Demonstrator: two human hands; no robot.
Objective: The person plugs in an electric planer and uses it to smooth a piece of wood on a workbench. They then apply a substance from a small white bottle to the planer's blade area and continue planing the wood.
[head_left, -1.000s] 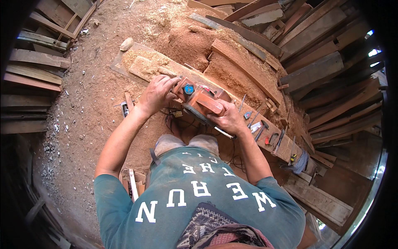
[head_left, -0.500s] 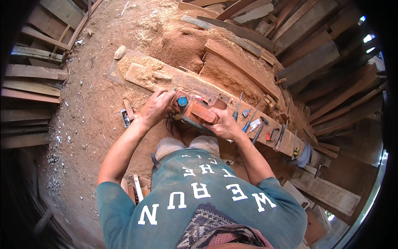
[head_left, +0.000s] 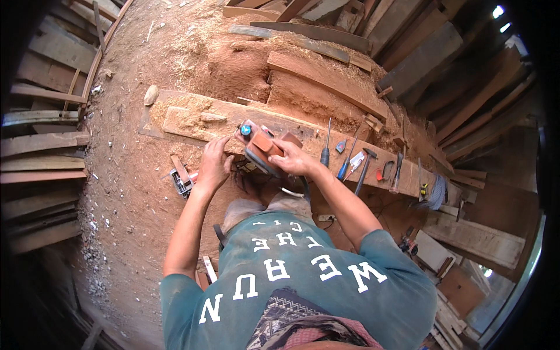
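Note:
An electric hand planer [head_left: 262, 143] with an orange-brown body and a round blue front knob is tilted at the near edge of the long wooden bench [head_left: 233, 114]. My right hand [head_left: 293, 158] grips its rear handle. My left hand [head_left: 216, 164] is off the planer, just left of its front end, with fingers apart and nothing visible in them. Beyond the hands, a board [head_left: 181, 119] strewn with shavings lies on the bench, with a small wood piece [head_left: 212, 117] on top. Whether the planer's sole touches the bench I cannot tell.
On the bench to the right lie a screwdriver [head_left: 325, 153], a hammer [head_left: 366, 168], a tape measure [head_left: 423, 188] and several other hand tools. A rounded stone-like lump [head_left: 151, 95] sits at the left end. Sawdust heaps [head_left: 233, 70] and stacked planks [head_left: 44, 143] surround the bench.
My left hand has let go of the planer's front and drawn slightly back toward me. The planer has turned and tilted in my right hand. The whole view has shifted a little.

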